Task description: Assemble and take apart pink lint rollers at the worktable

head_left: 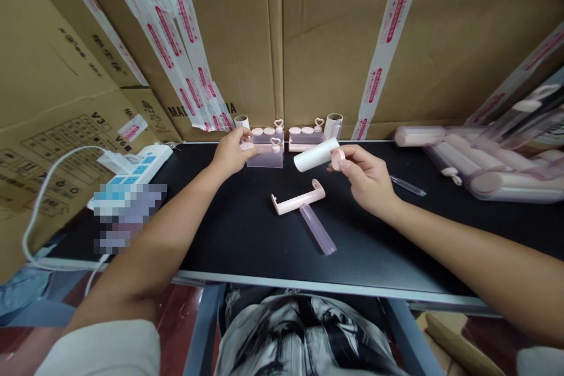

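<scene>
At the back of the black table, my left hand (231, 153) has its thumb and fingers closed on a small pink piece (247, 145). The piece is beside a clear plastic holder (265, 160) and a pink heart-shaped loop (275, 141). My right hand (368, 179) pinches a round pink cap (338, 159) between thumb and fingers. Just behind that cap lies a white paper roll (314, 155); whether my fingers touch it I cannot tell. Between my hands are a pink bracket-shaped frame (299, 201) and a translucent pinkish half-tube (318, 230).
Pink caps (307, 130) fill a second holder at the back, beside an upright roll (333, 123). Several pink cylinders (502, 155) are piled at right, near a clear strip (409, 185). A power strip (136, 173) stands left. Taped cardboard (326, 41) walls the back.
</scene>
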Motion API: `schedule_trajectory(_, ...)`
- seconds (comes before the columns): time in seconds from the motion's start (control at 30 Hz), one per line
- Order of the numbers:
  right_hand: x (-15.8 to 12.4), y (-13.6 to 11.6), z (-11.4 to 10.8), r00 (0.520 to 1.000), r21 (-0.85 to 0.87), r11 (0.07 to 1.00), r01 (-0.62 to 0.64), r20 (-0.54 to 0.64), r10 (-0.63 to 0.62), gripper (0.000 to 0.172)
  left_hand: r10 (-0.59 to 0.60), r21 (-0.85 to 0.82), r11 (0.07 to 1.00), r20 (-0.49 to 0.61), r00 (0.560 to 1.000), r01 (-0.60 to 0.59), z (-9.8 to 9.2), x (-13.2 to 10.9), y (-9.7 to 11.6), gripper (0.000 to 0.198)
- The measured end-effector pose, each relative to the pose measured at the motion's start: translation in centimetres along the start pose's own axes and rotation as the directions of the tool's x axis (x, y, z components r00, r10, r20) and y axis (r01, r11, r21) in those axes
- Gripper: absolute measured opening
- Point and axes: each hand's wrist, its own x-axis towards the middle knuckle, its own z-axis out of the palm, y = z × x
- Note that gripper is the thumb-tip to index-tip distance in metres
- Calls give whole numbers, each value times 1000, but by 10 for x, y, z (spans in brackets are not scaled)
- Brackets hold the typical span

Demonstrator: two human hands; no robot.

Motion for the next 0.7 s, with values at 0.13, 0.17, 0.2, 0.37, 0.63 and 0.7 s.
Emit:
schedule_trajectory(0.13,0,-1,1,999,-61,997,50,10,-49,29,2,1,1000,61,998,-2,11,4,-8,49)
schedule_trajectory(0.17,1,0,0,998,-72,996,57,13,-56,29,3,-1,1000,64,998,-3,13,4,-8,46)
schedule_trajectory(0.2,1,1,0,998,-78,995,63,18,-62,28,4,-1,1000,69,998,-4,14,4,-9,44)
schedule_trajectory(0.37,1,2,-1,996,-81,993,91,35,-88,22,10,-1,1000,75,997,-9,14,5,-13,37)
schedule_trajectory(0.63,1,2,-2,986,-196,968,158,-18,-165,24,178,46,983,37,983,-179,-5,2,-2,36)
schedule_trajectory(0.7,0,2,-3,981,-240,952,190,6,-195,24,247,23,969,-9,969,-247,-9,-8,21,32)
